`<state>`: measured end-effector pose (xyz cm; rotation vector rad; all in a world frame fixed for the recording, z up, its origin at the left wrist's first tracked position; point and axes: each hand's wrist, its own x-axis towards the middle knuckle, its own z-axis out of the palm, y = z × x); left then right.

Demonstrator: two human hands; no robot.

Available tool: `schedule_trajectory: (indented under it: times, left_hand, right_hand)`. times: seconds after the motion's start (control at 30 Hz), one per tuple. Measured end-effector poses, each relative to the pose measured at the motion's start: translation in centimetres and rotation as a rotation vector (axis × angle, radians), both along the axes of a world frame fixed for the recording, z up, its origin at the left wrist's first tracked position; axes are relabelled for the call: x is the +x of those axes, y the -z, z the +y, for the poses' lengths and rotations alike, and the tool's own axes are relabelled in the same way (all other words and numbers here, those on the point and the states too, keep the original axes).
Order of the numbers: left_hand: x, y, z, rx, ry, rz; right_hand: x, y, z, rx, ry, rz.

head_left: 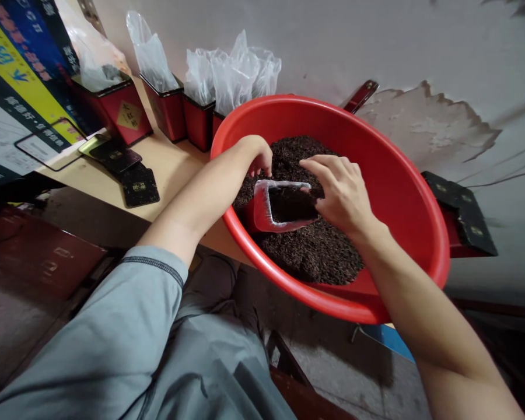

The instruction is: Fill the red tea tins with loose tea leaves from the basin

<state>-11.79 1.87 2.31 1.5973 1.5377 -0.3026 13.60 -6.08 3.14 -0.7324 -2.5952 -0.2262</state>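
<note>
A large red plastic basin holds a heap of dark, loose, dry tea leaves. In the heap lies a tilted red tin lined with a clear plastic bag, its opening towards me and dark leaves inside. My left hand hangs above the leaves just behind the tin, fingers bent down and slightly apart, nothing visible in them. At the right side of the tin's mouth is my right hand, fingers spread and curved. Its thumb is close to the bag's edge; whether it touches cannot be made out.
Behind the basin's left side, red tins with plastic bags sticking out stand on the table. Black lids lie near its front edge. Printed boxes are at left, another tin with a black lid at right.
</note>
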Motion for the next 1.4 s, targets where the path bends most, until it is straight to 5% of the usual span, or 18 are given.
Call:
schedule_trajectory:
  times: [0.2, 0.37, 0.53, 0.73, 0.93, 1.1, 1.27, 1.4]
  left_hand:
    - [0.5, 1.5, 0.1, 0.052, -0.025, -0.015]
    - [0.2, 1.7, 0.7, 0.06, 0.04, 0.033]
    - [0.2, 1.4, 0.7, 0.052, 0.056, 0.037]
    - [0.4, 1.2, 0.4, 0.055, 0.05, 0.045]
    - [0.6, 0.7, 0.1, 0.039, 0.092, 0.061]
    - [0.8, 0.2, -0.3, 0.021, 0.054, 0.082]
    - [0.9, -0.3, -0.7, 0.035, 0.058, 0.1]
    - [1.4, -0.9, -1.3, 0.046, 0.066, 0.132]
  right_hand:
    - [1.6, -1.3, -0.1, -0.163, -0.007, 0.164]
    - [0.9, -0.4, -0.8, -0.405, -0.117, 0.139]
    - [-1.0, -0.3, -0.8, -0.32, -0.101, 0.132]
    - [0.0, -0.4, -0.6, -0.432, -0.146, -0.124]
    - [-2.2, 2.0, -1.2, -0.392, -0.189, 0.027]
    - [-1.2, 1.0, -0.6, -0.536, -0.294, 0.094]
    - [2.6, 0.5, 3.3, -0.54, 0.019, 0.347]
    - [6.3, 4.3, 7.9, -0.531, 0.492, 0.183]
